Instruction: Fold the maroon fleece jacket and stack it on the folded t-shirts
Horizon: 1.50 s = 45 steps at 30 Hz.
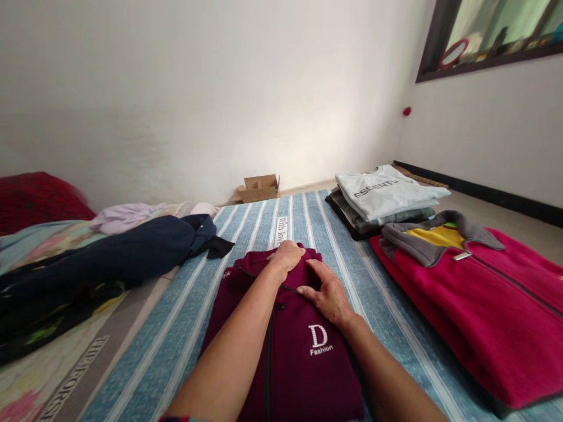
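A folded maroon zip jacket point(303, 357) with a white "D Fashion" print lies on a blue-striped mat point(149, 357). My left hand point(287, 259) sits at the jacket's far collar end, its fingers curled over the fabric. My right hand point(328, 293) rests just nearer on the jacket, its fingers spread and pressing on the cloth without gripping. The jacket's dark zip runs down under my left forearm.
To the right lie a folded pink fleece jacket point(466, 310) and a stack of folded shirts point(382, 196). A navy garment point(118, 258) lies on bedding to the left, by a red cushion point(37, 202). A cardboard box point(259, 189) stands by the far wall.
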Each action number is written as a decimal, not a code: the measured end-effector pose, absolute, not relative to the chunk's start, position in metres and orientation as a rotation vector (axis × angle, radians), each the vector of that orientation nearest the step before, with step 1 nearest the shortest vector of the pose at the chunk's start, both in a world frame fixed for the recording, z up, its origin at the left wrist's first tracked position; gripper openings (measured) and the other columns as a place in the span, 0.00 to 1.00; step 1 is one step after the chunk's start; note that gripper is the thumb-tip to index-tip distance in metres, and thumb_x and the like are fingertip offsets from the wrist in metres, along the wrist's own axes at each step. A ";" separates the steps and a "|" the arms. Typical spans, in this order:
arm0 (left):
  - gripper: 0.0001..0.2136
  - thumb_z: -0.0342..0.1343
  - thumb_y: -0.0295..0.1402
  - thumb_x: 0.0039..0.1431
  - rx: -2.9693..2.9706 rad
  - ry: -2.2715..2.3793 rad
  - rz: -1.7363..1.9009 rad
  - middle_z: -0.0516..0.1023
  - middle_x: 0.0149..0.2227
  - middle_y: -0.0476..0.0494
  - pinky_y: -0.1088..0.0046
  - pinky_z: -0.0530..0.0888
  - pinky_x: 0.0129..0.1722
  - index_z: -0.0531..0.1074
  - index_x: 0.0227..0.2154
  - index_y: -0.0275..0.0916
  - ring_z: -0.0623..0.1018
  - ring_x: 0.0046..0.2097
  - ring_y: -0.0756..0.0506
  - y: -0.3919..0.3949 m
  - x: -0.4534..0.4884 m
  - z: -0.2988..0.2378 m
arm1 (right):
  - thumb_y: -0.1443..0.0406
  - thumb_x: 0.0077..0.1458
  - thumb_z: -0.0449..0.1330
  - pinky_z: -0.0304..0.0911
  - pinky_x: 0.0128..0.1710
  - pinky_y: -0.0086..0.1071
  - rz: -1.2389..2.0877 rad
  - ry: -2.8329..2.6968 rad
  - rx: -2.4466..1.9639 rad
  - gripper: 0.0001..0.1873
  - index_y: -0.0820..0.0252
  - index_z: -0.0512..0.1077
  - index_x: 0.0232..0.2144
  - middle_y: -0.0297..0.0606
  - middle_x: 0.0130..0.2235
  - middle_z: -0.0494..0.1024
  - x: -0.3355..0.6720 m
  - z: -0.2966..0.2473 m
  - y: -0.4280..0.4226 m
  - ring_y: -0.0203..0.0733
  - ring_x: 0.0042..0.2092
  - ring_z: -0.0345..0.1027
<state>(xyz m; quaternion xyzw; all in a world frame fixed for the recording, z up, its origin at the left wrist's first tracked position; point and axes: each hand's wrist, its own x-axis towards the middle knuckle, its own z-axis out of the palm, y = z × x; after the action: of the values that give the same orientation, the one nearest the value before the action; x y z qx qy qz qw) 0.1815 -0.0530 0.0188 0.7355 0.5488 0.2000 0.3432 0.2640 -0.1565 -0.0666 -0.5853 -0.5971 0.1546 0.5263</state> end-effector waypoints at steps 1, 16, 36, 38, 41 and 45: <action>0.07 0.56 0.29 0.45 1.908 1.428 0.530 0.67 0.17 0.51 0.73 0.64 0.28 0.67 0.16 0.36 0.68 0.25 0.49 -0.053 0.182 0.018 | 0.53 0.48 0.63 0.58 0.53 0.44 0.369 -1.427 -1.396 0.32 0.58 0.63 0.54 0.44 0.52 0.69 0.264 -0.067 -0.157 0.49 0.53 0.62; 0.15 0.56 0.25 0.43 1.861 1.433 0.567 0.52 0.12 0.58 0.76 0.55 0.21 0.55 0.12 0.39 0.57 0.18 0.53 -0.055 0.187 0.009 | 0.54 0.50 0.62 0.58 0.52 0.44 0.310 -1.467 -1.412 0.32 0.57 0.60 0.55 0.43 0.52 0.69 0.262 -0.067 -0.158 0.49 0.53 0.62; 0.09 0.50 0.24 0.50 2.571 1.417 0.353 0.77 0.31 0.45 0.75 0.65 0.32 0.74 0.31 0.37 0.75 0.34 0.47 -0.062 0.121 0.063 | 0.52 0.50 0.60 0.58 0.54 0.47 0.298 -1.474 -1.471 0.33 0.58 0.61 0.55 0.45 0.54 0.68 0.262 -0.081 -0.161 0.51 0.55 0.61; 0.11 0.48 0.21 0.48 2.679 1.394 0.254 0.76 0.29 0.46 0.76 0.65 0.32 0.74 0.29 0.38 0.74 0.34 0.47 -0.062 0.092 0.077 | 0.52 0.50 0.60 0.58 0.53 0.46 0.305 -1.469 -1.481 0.33 0.58 0.61 0.55 0.45 0.54 0.68 0.262 -0.081 -0.162 0.51 0.55 0.61; 0.14 0.47 0.17 0.45 2.802 1.294 0.072 0.76 0.31 0.47 0.76 0.65 0.34 0.74 0.29 0.39 0.74 0.36 0.47 -0.067 0.057 0.085 | 0.51 0.49 0.60 0.58 0.53 0.46 0.312 -1.472 -1.490 0.33 0.58 0.61 0.55 0.45 0.54 0.68 0.262 -0.080 -0.162 0.51 0.55 0.61; 0.17 0.48 0.17 0.45 2.955 1.260 -0.057 0.74 0.39 0.44 0.73 0.66 0.42 0.71 0.37 0.39 0.72 0.44 0.45 -0.081 0.037 0.073 | 0.51 0.49 0.60 0.58 0.54 0.48 0.314 -1.466 -1.487 0.33 0.59 0.62 0.54 0.46 0.54 0.67 0.262 -0.081 -0.162 0.53 0.55 0.60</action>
<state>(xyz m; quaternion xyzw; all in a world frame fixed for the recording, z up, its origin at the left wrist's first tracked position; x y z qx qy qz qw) 0.0372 -0.0812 0.0733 0.9192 0.3918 -0.0178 -0.0358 0.2616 -0.1616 -0.0808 -0.6129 -0.6042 0.1296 0.4924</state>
